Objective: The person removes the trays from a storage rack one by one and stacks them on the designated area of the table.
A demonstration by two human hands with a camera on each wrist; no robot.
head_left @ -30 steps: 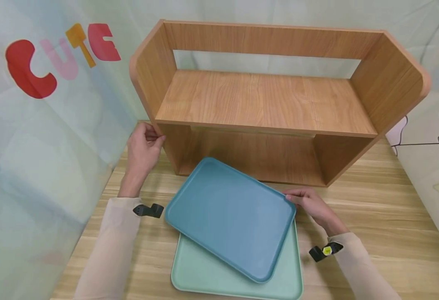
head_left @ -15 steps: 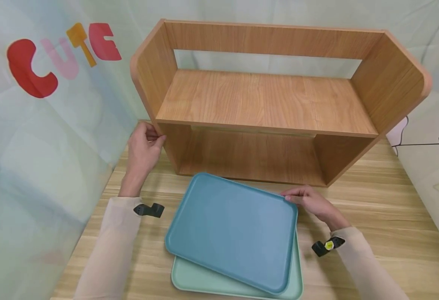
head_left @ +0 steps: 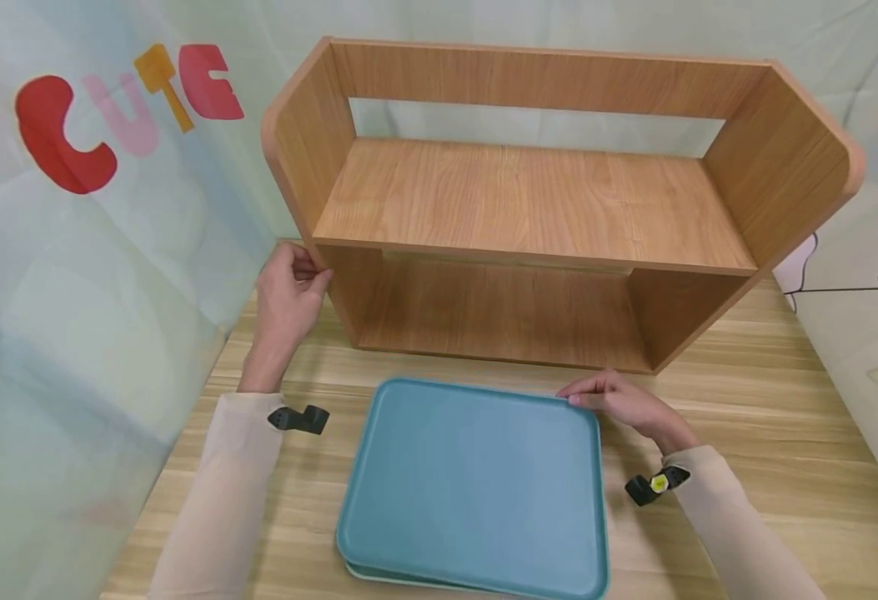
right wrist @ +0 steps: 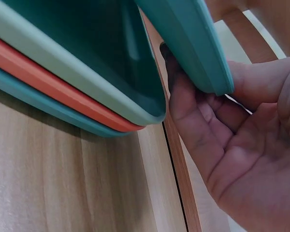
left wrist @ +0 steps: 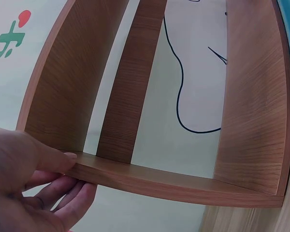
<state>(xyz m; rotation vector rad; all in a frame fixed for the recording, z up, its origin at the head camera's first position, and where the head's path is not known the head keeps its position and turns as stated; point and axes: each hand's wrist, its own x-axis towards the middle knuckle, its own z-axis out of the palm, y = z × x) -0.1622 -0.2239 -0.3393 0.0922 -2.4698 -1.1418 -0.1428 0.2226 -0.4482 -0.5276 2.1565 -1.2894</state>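
My left hand [head_left: 286, 302] grips the left side panel of a two-tier wooden shelf [head_left: 536, 204]. The left wrist view has the thumb over that panel's edge [left wrist: 179, 186] and the fingers curled beneath. My right hand [head_left: 628, 410] pinches the far right corner of a blue rectangular tray [head_left: 476, 492]. In the right wrist view that tray's corner [right wrist: 195, 53] is raised above a stack. The stack holds a light green tray [right wrist: 87, 70], an orange tray [right wrist: 63, 92] and a lower blue tray [right wrist: 53, 112]. From the head, the held tray hides nearly all of them.
Both shelf tiers are bare; the shelf stands at the back of the wood-grain table [head_left: 769, 467], just beyond the trays. A printed curtain [head_left: 108, 333] hangs at the left, back and right. Dark wrist cameras [head_left: 299, 419] are strapped over both sleeves.
The held blue tray has turned clockwise and come nearer the person, now lining up over the green tray and covering it. My right hand shifted slightly with it; my left hand stayed put.
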